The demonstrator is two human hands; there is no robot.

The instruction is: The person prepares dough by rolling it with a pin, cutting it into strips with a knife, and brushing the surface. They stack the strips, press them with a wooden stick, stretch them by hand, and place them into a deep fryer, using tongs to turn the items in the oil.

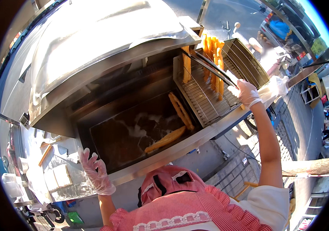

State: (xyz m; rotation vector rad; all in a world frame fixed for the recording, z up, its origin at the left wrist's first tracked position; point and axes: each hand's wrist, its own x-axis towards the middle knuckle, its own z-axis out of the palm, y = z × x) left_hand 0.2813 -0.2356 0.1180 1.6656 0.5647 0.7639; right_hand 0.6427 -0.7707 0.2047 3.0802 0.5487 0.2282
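My right hand (246, 91), in a clear plastic glove, grips long metal tongs (210, 67) over a wire draining rack. The tongs' tips are at a fried dough stick (186, 65) standing at the rack's left side; whether they pinch it I cannot tell. Several more dough sticks (214, 63) stand upright in the rack (203, 101). Two others, one (181, 111) along the fryer's right side and one (165, 140) near its front edge, float in the dark oil (124, 138). My left hand (96, 173), also gloved, is raised with fingers apart by the fryer's front left corner, holding nothing.
A metal hood (95, 37) overhangs the back of the fryer. On the floury worktop (77, 192) at the left lie pale dough slabs (57, 177) and a wooden-handled scraper (45, 155). A white plastic bag (277, 86) hangs beyond the rack. A tree trunk (311, 166) stands at right.
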